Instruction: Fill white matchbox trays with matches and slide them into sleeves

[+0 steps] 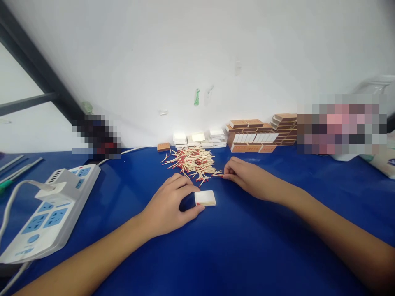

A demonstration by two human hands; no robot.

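Observation:
A small white matchbox tray point(205, 197) lies on the blue tabletop, with a match or two showing along its near edge. My left hand point(171, 203) grips the tray's left end between thumb and fingers. To the right, my right hand point(239, 174) is closed in a pinch at the red tip of a match point(217, 176), beside the heap's right edge. Behind both hands spreads a loose heap of red-tipped matches point(197, 161). The fingers of my right hand partly hide what they pinch.
White trays point(200, 137) are stacked by the wall, next to a single brown matchbox point(163, 147). Brown matchboxes point(254, 146) stand piled further right. A power strip point(58, 213) with a white plug and cable lies at left. Blurred items point(342, 127) sit at far right.

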